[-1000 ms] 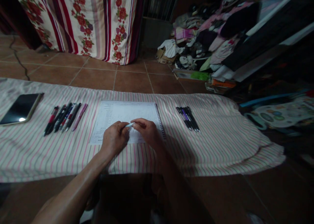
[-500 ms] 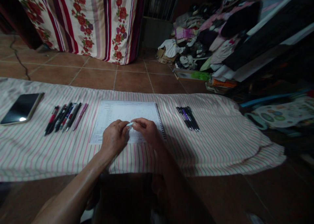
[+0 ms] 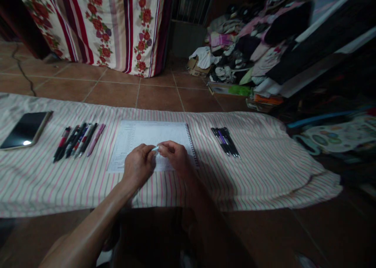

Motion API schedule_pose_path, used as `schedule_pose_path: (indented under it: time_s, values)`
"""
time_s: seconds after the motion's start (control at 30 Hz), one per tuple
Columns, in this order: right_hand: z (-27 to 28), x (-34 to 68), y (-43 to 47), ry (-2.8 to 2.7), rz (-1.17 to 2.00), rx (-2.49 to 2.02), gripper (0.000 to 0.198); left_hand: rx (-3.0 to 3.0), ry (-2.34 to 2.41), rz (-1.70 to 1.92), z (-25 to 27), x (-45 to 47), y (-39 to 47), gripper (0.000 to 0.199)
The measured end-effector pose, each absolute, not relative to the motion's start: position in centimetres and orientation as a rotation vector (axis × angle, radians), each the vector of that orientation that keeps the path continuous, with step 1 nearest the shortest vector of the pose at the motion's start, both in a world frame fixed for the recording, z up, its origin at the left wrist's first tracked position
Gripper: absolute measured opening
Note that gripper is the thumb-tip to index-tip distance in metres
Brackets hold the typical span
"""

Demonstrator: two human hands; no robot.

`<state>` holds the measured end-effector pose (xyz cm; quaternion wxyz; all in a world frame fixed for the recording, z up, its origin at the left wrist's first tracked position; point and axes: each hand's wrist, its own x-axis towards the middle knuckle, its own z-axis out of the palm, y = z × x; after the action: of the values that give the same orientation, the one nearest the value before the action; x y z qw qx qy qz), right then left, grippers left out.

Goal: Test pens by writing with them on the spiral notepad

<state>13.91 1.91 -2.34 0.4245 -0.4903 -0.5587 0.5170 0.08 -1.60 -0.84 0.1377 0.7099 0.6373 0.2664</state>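
Note:
Over a spiral notebook (image 3: 160,129), my left hand (image 3: 138,162) and my right hand (image 3: 176,155) meet with fingers pinched on a short, slim light-blue pen (image 3: 155,148). Only its middle shows; both ends are hidden in the fingers. The notebook's page carries faint printing, and its black coil runs down the right side. To the left lies a row of several pens (image 3: 78,139), red, black, patterned and pink. On the right, a tight group of several dark pens (image 3: 226,142), with one purple, rests apart from my right hand.
A striped cloth (image 3: 273,174) covers the low table. A phone or tablet (image 3: 26,129) with a dark screen lies at its left end. Beyond are a tiled floor (image 3: 117,92), a floral curtain (image 3: 120,29) and a heap of clothes (image 3: 235,45).
My left hand has shifted very slightly to the right, and its grip on the pen is a little changed. The notebook and both pen groups stay where they were.

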Motion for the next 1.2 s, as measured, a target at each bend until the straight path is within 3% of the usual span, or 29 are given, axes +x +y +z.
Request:
schedule_pose_path:
  time_s: [0.37, 0.53, 0.67, 0.87, 1.0, 1.2]
  values:
    - [-2.1, 13.1, 1.7, -1.149, 1.451, -1.148, 0.024, 2.040, 1.765, 0.872, -1.3, 0.4, -1.6, 0.029]
    - [-1.6, 13.6, 1.6, -0.984, 1.441, -1.139, 0.024, 1.870, 1.739, 0.932, -1.1, 0.0, -1.6, 0.048]
    - [-1.7, 14.5, 2.3, -0.714, 1.418, -1.158, 0.021, 1.611, 1.715, 0.975, -0.7, -0.7, -1.3, 0.040]
    - [-1.3, 15.4, 3.3, -0.366, 1.421, -1.104, 0.009, 1.006, 1.187, 1.056, -0.2, -0.3, -1.4, 0.036]
    - [-1.1, 15.6, 3.3, -0.363, 1.452, -1.007, 0.005, 0.925, 0.914, 1.078, 0.4, 0.1, -2.0, 0.039]
    - [-0.9, 15.7, 3.3, -0.266, 1.592, -0.881, 0.017, 0.933, 0.743, 1.055, 0.7, 0.2, -2.5, 0.040]
